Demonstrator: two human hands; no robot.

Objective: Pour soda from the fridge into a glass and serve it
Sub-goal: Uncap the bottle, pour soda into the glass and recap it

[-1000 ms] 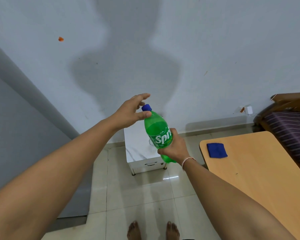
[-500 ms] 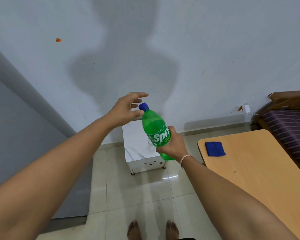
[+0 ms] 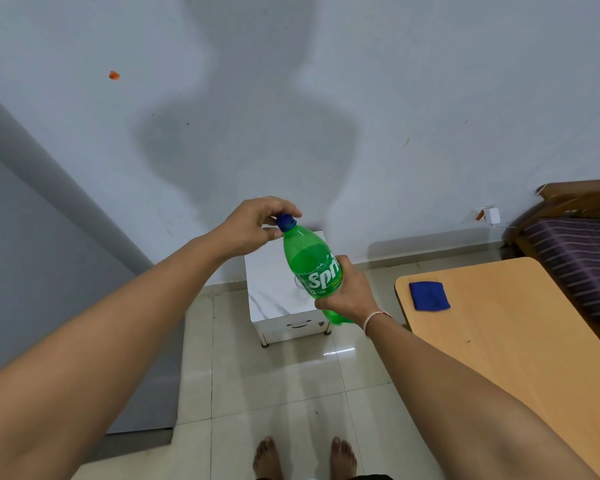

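Note:
A green Sprite bottle (image 3: 307,258) with a blue cap (image 3: 286,222) is held in the air, tilted with its neck toward the left. My right hand (image 3: 349,292) is wrapped around its lower body at the label. My left hand (image 3: 257,225) has its fingers curled over the cap, thumb and fingertips pinching it. Part of a clear glass (image 3: 299,282) shows behind the bottle, on the small white cabinet; most of it is hidden.
A small white marble-topped cabinet (image 3: 274,299) stands against the wall below the bottle. A wooden table (image 3: 516,341) with a blue cloth (image 3: 429,295) is at the right, a striped bed (image 3: 582,251) beyond it. A grey panel (image 3: 32,271) fills the left. My bare feet (image 3: 303,457) are on tiles.
My left hand, open beside the cap earlier, has closed its fingers over the cap. The bottle stays in my right hand, nearly unmoved.

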